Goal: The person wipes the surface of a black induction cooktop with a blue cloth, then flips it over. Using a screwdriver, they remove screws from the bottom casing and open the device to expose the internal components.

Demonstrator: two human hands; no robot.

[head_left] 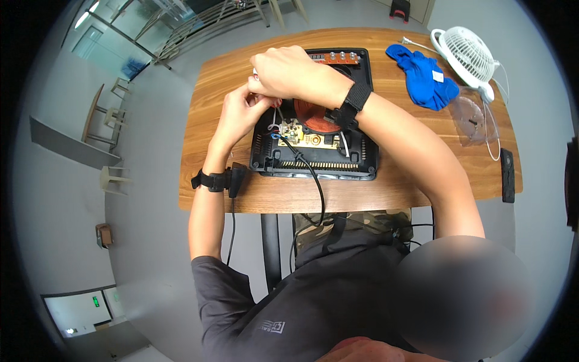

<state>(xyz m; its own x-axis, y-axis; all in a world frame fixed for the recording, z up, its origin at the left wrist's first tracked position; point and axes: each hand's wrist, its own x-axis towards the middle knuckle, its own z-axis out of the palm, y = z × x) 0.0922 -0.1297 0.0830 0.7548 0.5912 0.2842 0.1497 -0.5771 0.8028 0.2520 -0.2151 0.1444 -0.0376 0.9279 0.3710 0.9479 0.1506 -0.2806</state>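
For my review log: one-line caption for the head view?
Both hands, left hand and right hand, work over an opened black appliance on a wooden table.

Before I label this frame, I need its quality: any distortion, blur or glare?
Head view: fisheye bends the wooden table edges and darkens the corners; a blurred patch sits at lower right; lighting is soft and even, with no glare on the opened black appliance; both hands look sharp.

My view is evenly lit by soft, cool indoor light, with daylight coming through the glass wall (pixel 151 30) at upper left. Shadows under the table (pixel 241 199) are faint and diffuse. I see no harsh glare. The centre is sharp; straight edges bow strongly toward the rim, where a black circular vignette closes in. A blurred patch covers the lower right.
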